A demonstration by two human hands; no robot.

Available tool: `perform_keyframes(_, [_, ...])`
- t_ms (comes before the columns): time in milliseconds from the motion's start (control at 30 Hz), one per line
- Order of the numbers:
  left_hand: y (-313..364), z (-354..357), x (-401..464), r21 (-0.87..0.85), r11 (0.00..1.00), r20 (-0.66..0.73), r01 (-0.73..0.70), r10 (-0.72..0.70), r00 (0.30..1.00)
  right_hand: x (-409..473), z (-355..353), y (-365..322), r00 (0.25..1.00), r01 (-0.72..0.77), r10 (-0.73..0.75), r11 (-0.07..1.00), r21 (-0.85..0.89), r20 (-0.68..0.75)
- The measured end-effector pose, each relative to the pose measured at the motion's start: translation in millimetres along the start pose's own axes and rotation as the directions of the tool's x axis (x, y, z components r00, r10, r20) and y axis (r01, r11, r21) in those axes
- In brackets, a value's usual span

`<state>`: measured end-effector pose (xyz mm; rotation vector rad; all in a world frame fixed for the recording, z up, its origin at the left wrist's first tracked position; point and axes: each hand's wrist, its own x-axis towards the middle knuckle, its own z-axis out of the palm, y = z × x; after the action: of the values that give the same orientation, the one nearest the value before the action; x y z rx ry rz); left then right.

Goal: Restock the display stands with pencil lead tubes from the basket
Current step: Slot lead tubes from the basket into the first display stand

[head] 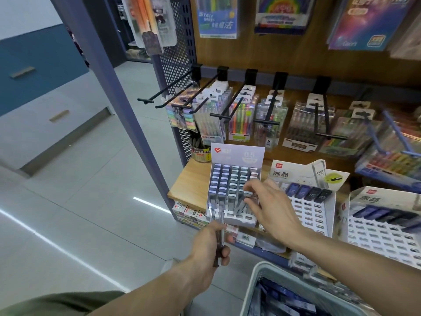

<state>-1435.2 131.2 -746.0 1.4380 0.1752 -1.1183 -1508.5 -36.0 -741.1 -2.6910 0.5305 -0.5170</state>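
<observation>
Bare forearms; apparently an olive-green garment point(61, 303) at bottom left.

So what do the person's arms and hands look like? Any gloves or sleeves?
No gloves: the left hand and right hand are bare, with no rings or watch showing. Both forearms are bare too, so no sleeves reach them. Some olive-green clothing shows at the bottom left.

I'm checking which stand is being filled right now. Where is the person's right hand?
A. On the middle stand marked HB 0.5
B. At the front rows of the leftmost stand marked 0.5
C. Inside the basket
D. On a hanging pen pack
B: the right hand reaches into the leftmost stand, its fingers at a tube in the front rows.
</observation>
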Motion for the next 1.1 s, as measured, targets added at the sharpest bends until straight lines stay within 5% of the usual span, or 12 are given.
perform_keyframes(533, [3.8, 4.0, -3.8, 0.008, 1.0, -0.018, -0.007, 0.008, 1.0, 13.3, -2.8, 4.5, 0.999, 0.035, -0.035, 0.999, 0.016, 0.007])
perform_keyframes(1100, [1.1, 5.9, -2.0, 0.061, 0.994, -0.068, -0.088, 0.093, 0.993, 22.2, -10.9, 0.1, 0.981, 0.094, -0.082, 0.994, -0.064, 0.175])
